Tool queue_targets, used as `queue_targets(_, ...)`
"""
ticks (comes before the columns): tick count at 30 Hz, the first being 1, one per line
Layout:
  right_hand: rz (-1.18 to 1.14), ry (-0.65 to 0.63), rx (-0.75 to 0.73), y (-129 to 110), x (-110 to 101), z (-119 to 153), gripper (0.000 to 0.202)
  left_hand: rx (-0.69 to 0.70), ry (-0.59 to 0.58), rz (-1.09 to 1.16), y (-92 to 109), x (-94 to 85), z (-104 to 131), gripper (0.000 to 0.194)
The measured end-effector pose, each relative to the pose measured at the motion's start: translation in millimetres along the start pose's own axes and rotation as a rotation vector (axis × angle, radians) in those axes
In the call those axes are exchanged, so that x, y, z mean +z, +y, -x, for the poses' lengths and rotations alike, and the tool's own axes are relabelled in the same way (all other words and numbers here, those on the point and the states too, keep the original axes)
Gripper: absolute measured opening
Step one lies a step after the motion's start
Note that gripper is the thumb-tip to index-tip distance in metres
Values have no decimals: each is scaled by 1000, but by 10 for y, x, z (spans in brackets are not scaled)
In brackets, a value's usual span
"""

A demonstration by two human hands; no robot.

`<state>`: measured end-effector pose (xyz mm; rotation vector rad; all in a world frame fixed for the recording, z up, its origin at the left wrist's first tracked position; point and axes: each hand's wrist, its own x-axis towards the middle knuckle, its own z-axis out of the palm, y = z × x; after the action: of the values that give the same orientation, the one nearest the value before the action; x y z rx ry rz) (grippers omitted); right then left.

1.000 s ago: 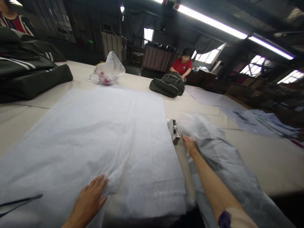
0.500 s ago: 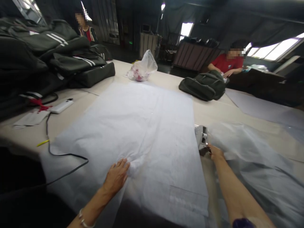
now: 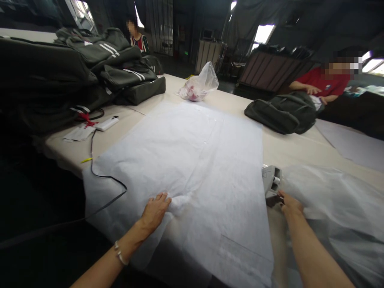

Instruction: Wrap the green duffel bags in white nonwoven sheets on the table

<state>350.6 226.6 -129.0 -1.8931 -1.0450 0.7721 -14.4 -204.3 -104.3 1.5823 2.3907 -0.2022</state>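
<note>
- 2 bare hands noted, well apart. Left hand lies palm down, fingers extended, on the near part of a pale translucent sheet, beside small creases.
- Right hand has its fingertips at a small dark piece, next to a light grey device; whether it grips either, cannot tell.
- Sheet location: spread over the table, near edge hanging loose, right edge alongside the device.
- Handling, as judged: light, limp, quick to wrinkle; likely slippery on itself and liable to tear under a sharp tug. Best held flat-palmed, or by 2 corners with even tension.
- Device, as judged: stiffer and heavier than the film; sound hold is around its solid sides, clear of the open end.
- Looser plastic lies rumpled to the right, equally soft; gather a broad fold rather than 1 thin edge.
</note>
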Motion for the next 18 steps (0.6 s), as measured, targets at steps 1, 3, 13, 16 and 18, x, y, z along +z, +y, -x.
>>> queue_targets(1,-4,21,48,-4,-4,2,23,-14,-2,-14,-19,-11,33,50)
queue_targets(3,-5,79,165,-13,-24,12,27,-34,0,-14,-35,-32,78,43)
queue_targets(13,-93,-147,210,422,-272,271,14,-26,-3,173,-64,56,29,57)
queue_targets(16,-46,-191,175,546,-307,320,16,-17,-2,172,-93,58,42,55)
queue_targets(18,-4,-197,91,530,-341,352,18,-15,3,174,-96,62,48,55)
